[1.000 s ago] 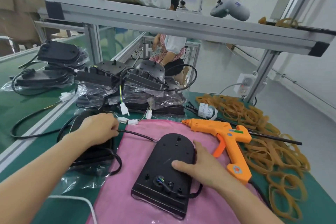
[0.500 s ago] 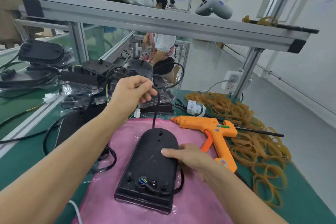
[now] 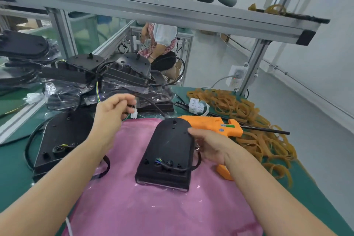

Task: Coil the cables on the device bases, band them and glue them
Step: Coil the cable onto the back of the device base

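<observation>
Cable (image 3: 153, 104) pinched w/ left hand (image 3: 113, 109) fingers, right hand (image 3: 208, 145) grips base (image 3: 168, 151) edge; no legible labels.

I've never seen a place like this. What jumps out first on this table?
Probably the bright orange glue gun, lying right of the black device base on the pink cloth. Further right is a big heap of tan rubber bands. The left hand pinches the base's cable up in the air.
</observation>
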`<state>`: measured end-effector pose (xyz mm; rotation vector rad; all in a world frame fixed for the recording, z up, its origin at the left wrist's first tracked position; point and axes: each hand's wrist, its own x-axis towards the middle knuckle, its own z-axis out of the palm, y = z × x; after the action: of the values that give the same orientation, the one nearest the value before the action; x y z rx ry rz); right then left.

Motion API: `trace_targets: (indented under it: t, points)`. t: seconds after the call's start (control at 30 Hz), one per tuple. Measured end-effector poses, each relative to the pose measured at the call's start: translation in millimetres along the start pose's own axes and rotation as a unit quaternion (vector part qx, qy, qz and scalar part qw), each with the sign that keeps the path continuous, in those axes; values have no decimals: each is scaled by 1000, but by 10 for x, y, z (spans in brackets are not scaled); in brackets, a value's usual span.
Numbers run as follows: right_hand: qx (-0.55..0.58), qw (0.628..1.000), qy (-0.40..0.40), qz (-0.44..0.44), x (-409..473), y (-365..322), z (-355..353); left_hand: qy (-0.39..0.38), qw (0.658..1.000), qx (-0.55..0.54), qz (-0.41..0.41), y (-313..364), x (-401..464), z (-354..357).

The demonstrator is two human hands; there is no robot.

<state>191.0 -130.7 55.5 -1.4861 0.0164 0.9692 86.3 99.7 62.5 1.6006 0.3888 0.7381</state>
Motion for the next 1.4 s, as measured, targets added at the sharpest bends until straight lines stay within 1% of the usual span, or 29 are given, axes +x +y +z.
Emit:
trace_targets:
  t: [0.07, 0.1, 0.13, 0.17, 0.2, 0.23, 0.27, 0.3, 0.33, 0.37, 0.4, 0.43, 0.47, 0.5, 0.53, 0.57, 0.63, 0.7, 0.73, 0.8, 0.9, 0.97, 1.07, 1.13, 1.2, 1.27, 1.3, 1.33, 1.4]
  points:
    - [30, 999, 17, -18, 50, 37, 2, -20, 997, 70, 11, -47, -112, 19]
    - [25, 999, 28, -30, 66, 51, 12, -47, 991, 123, 24, -43, -171, 45]
    - [-16, 997, 57, -53, 75, 64, 25, -85, 979, 181, 42, -29, -242, 82]
    - [-98, 986, 102, -93, 84, 75, 30, -129, 963, 227, 61, -24, -312, 128]
    - [-210, 953, 169, -140, 97, 75, 31, -172, 948, 259, 76, -25, -383, 172]
    - [-313, 899, 235, -197, 120, 69, 22, -211, 931, 284, 85, -44, -450, 211]
    - [-372, 847, 287, -249, 128, 45, 22, -243, 916, 308, 86, -66, -515, 240]
    - [-373, 823, 308, -298, 118, 10, 25, -262, 906, 322, 82, -83, -563, 256]
    - [-341, 827, 298, -334, 83, -32, 42, -266, 904, 327, 76, -90, -593, 258]
    - [-304, 848, 263, -344, 45, -87, 74, -252, 909, 325, 70, -84, -604, 247]
    - [-281, 876, 217, -327, -1, -146, 114, -231, 916, 320, 66, -74, -615, 233]
    - [-283, 898, 169, -290, -42, -190, 127, -214, 925, 307, 62, -59, -633, 220]
    - [-326, 904, 133, -244, -84, -221, 109, -210, 932, 291, 58, -48, -657, 205]
    - [-384, 895, 111, -198, -143, -233, 58, -219, 934, 278, 57, -35, -691, 200]
    - [-430, 883, 102, -157, -217, -226, -23, -234, 932, 271, 58, -23, -737, 208]
    - [-441, 884, 103, -118, -295, -209, -113, -248, 928, 270, 61, -19, -782, 225]
    - [-383, 919, 84, -39, -446, -137, -287, -267, 925, 259, 70, -35, -847, 290]
    - [-280, 960, 23, 1, -583, -25, -385, -288, 924, 243, 72, -72, -885, 368]
    - [-219, 976, -3, -5, -626, 38, -400, -292, 924, 235, 72, -95, -894, 400]
    - [-149, 987, -14, -54, -668, 152, -376, -288, 929, 222, 66, -140, -892, 428]
    - [-152, 974, 17, -169, -633, 173, -284, -293, 932, 207, 48, -173, -883, 406]
    - [-141, 964, 17, -226, -565, 119, -165, -301, 933, 194, 38, -176, -875, 381]
    - [-120, 962, 23, -244, -411, 105, 49, -306, 935, 176, 26, -148, -888, 370]
    - [-148, 957, 44, -246, -313, 144, 162, -302, 935, 184, 28, -152, -892, 375]
    - [-250, 926, 94, -267, -247, 211, 209, -306, 929, 203, 36, -132, -898, 375]
    - [-366, 871, 159, -287, -228, 283, 210, -323, 919, 222, 38, -88, -882, 339]
    - [-401, 849, 183, -290, -228, 320, 199, -326, 919, 221, 27, -53, -850, 294]
    - [-420, 836, 199, -291, -234, 344, 186, -320, 923, 212, 0, -3, -796, 227]
    - [-430, 827, 216, -290, -227, 340, 164, -290, 929, 217, -70, 114, -617, 43]
